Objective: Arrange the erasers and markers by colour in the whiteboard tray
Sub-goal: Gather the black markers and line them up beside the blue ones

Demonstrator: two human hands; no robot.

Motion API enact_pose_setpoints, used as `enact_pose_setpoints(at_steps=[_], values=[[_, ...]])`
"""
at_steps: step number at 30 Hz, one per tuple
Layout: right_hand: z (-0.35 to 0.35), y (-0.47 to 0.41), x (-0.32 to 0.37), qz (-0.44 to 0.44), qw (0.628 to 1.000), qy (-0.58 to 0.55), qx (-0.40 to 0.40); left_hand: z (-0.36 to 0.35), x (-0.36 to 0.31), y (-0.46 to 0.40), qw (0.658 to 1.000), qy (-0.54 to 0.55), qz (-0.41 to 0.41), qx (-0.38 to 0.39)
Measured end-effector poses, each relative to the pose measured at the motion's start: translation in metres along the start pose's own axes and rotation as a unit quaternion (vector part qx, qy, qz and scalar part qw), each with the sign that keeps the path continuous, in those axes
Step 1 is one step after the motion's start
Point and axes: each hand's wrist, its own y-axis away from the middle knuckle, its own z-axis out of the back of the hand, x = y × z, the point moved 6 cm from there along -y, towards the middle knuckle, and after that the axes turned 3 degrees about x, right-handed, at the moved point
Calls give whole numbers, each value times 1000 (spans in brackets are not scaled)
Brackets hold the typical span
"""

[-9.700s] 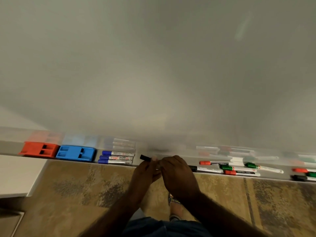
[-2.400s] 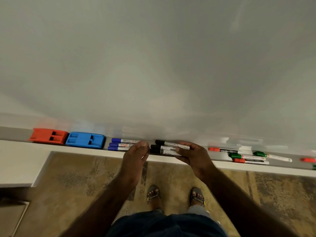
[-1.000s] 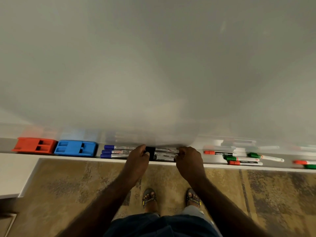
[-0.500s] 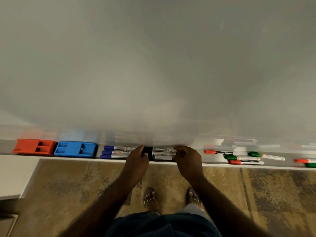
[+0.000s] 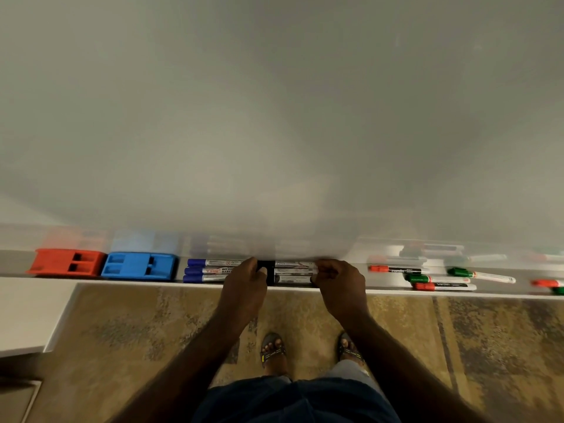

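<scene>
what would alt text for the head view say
Two hands, left and right, square up black markers in a whiteboard tray, beside blue markers and red and blue erasers; red and green markers lie mixed to the right.

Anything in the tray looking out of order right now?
Yes: right of the hands, red markers and green markers lie mixed together, and one green marker sits askew. The blue markers and black markers look grouped.

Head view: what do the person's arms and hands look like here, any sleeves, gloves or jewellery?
Both forearms are bare up to the frame's lower edge, with no sleeves in view. The left hand and right hand wear no gloves, and no rings, watch or wristband show. Finer detail is lost to dim light.
</scene>
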Motion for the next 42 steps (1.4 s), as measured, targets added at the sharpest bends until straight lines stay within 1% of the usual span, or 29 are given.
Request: enact_pose_setpoints(at_steps=[3, 6, 9, 11, 14, 16, 19, 23, 26, 29, 32, 42], values=[[5, 9, 7, 37, 999, 6, -36, 16, -2, 5, 999, 14, -22, -31], [0, 18, 15, 55, 997, 18, -44, 45, 1, 8, 996, 33, -29, -73], [-13, 26, 31, 89, 996, 17, -21, 80, 12, 10, 990, 45, -27, -132], [-28, 32, 43, 97, 995, -5, 18, 96, 23, 10, 988, 38, -15, -152], [-56, 38, 56, 73, 991, -63, 97, 109, 44, 5, 987, 18, 38, -153], [-75, 41, 65, 55, 984, -76, 153, 112, 55, 2, 986, 13, 80, -144], [-97, 45, 77, 53, 974, -74, 206, 109, 59, 0, 986, 34, 96, -130], [-114, 49, 89, 60, 972, -53, 219, 103, 59, -2, 985, 74, 91, -124], [-121, 48, 95, 65, 974, -7, 219, 100, 59, -4, 983, 84, 98, -128], [-127, 47, 97, 46, 970, 4, 237, 100, 56, -6, 980, 92, 100, -144], [-132, 47, 97, 46, 971, 31, 234, 101, 57, -10, 980, 87, 102, -147], [-136, 47, 98, 42, 972, 24, 229, 104, 60, -14, 983, 74, 99, -139]])
